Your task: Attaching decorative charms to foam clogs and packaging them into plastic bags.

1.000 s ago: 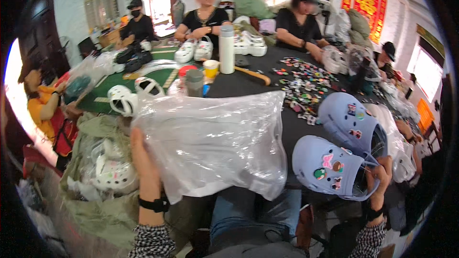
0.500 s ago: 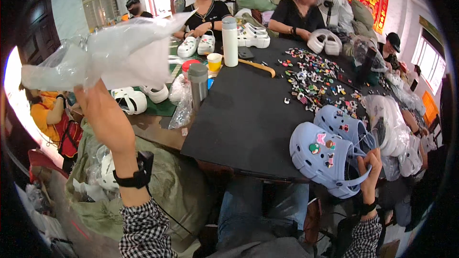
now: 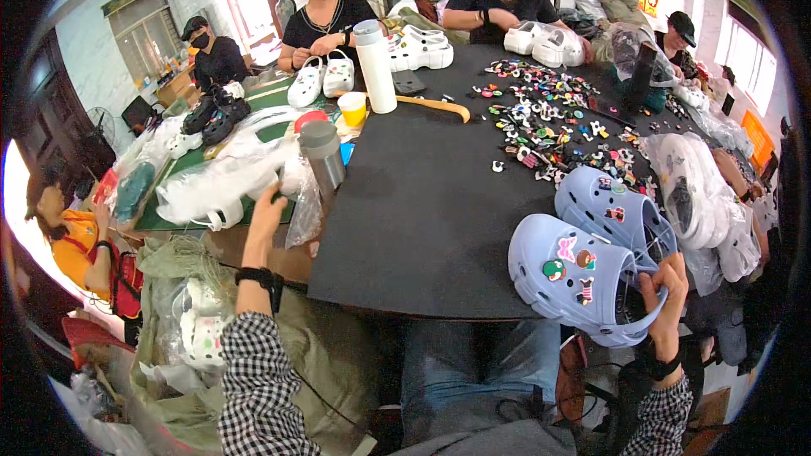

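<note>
My right hand (image 3: pixel 666 300) is closed around the heel strap of a light-blue clog (image 3: pixel 562 274) with several charms on its upper. A second light-blue clog (image 3: pixel 612 203) sits just behind it, and both are at the table's right front edge. At the left, my left hand (image 3: pixel 266 215) reaches to a clear plastic bag (image 3: pixel 211 186), its fingers stretched out at the bag's edge. The bag lies crumpled over the green mat (image 3: pixel 165 215) and partly covers a white clog (image 3: pixel 224 218).
Loose colourful charms (image 3: pixel 541 122) are heaped on the black table (image 3: pixel 397 228). A grey tumbler (image 3: pixel 323 156), a white bottle (image 3: pixel 376 67) and a yellow cup (image 3: pixel 352 110) stand left of centre. Bagged white clogs (image 3: pixel 693 190) lie at the right. Co-workers sit across the table.
My left hand has come down with the plastic bag, which was held up high and now lies on the mat. My right hand keeps hold of the blue clog.
</note>
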